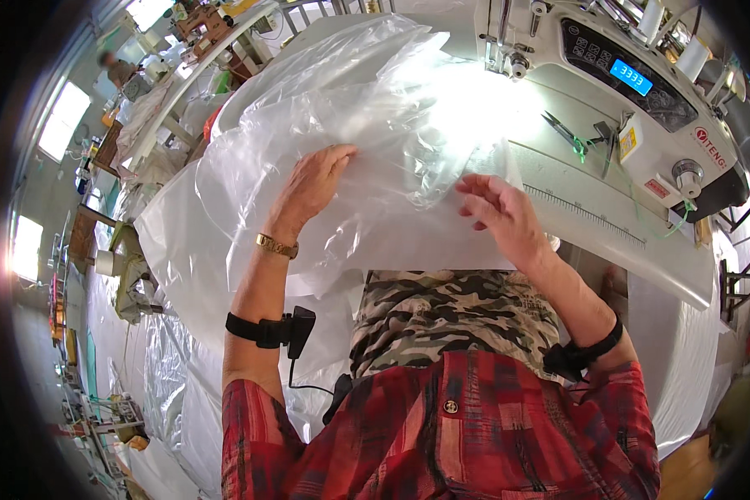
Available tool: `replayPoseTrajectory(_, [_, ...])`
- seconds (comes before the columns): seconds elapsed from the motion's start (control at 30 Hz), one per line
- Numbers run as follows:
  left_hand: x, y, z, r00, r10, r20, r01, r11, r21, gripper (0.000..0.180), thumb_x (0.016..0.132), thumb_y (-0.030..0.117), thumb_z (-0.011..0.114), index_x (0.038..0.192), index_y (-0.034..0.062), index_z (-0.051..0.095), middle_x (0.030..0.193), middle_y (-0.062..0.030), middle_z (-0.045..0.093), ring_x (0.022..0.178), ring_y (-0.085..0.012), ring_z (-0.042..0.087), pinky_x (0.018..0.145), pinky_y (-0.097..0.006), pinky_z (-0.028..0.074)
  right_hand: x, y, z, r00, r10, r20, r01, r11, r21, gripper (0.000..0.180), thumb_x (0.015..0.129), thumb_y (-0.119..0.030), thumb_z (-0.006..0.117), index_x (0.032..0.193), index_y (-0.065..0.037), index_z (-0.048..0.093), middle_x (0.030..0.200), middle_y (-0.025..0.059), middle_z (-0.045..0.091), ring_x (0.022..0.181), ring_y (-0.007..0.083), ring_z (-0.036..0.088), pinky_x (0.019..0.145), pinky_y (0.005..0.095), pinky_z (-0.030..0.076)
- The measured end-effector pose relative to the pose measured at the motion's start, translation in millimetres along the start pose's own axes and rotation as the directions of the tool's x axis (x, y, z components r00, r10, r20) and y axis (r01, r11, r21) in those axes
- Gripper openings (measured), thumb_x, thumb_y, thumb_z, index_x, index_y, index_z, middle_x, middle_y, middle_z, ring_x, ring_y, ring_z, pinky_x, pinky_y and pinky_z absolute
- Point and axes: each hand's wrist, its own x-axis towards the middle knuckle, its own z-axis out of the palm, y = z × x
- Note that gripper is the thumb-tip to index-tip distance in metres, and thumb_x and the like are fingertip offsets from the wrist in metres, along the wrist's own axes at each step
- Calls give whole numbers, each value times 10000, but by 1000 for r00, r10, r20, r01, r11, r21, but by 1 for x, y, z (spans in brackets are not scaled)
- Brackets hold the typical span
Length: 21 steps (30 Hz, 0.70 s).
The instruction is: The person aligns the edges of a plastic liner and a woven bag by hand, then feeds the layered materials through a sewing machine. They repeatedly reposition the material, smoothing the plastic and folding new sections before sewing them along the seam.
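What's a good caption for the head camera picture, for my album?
Left fingers and right fingers at clear plastic sheeting beside a white sewing machine.

Blue screen [631,77]: pale digits, on the sewing machine [662,143]
Machine's end: red lettering [714,147], round red emblem [701,132]
Stickers: one yellow [628,139], one red [657,188]
Worktop [675,268]: ruler marks [587,214], figures too small

Greyish wall [50,187] around 9 to 10 o'clock, windows [64,121] at 9 and 10 totally blown out. Harsh lamp glow [483,108] at 1, white table [633,257] spanning 1–3, dark stand [746,279] at 3.
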Motion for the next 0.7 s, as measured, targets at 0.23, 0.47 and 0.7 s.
replayPoseTrajectory(0.23, [1,13,-3,998,-47,34,45,998,49,265,976,212,496,1138,52,631,1091,-154,674,1001,-361,620,897,-432,470,26,-3,46,870,421,258,-492,699,518,368,933,-319,653,1150,-38,556,801,24,587,631,95,578,550,202,424])
replayPoseTrajectory(0.47, [-1,11,-3,994,-79,82,77,997,27,325,954,253,567,1199,50,633,1169,-152,660,1070,-327,623,930,-392,471,-43,-8,30,493,-14,870,-498,815,296,219,947,-208,612,1074,-32,643,799,74,667,671,94,611,574,209,444])
replayPoseTrajectory(0.7, [-5,12,1,997,2,72,-9,995,98,434,895,320,650,1215,28,617,1232,-160,630,1121,-336,597,935,-396,471,-16,-30,7,950,-92,298,191,927,-323,256,913,-142,618,1136,-17,604,754,101,652,720,183,651,700,339,519])
